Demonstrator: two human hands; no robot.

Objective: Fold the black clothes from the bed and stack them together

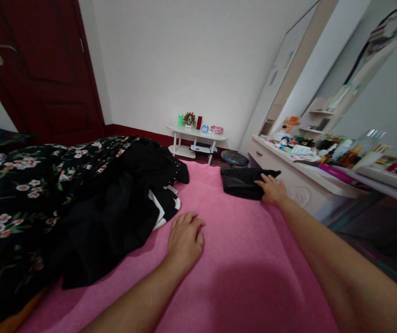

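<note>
A folded black garment [240, 182] lies flat on the pink bed cover [240, 240], near its far right corner. My right hand [272, 188] rests on the garment's right edge with fingers spread. Nearer to me, my left hand [185, 236] is low over the pink cover, palm down, its fingers loosely bent and holding nothing. To its left is a heap of loose black clothes [115, 217], with a piece showing white trim [158, 210] closest to the hand. I cannot tell what kind of garment the folded one is.
Dark floral fabric [21, 185] covers the bed's left side. On the right stands a white dressing table [323, 178] crowded with bottles, beside a mirror. Beyond the bed are a small white table [196, 133] with several items and a dark red door [42, 69].
</note>
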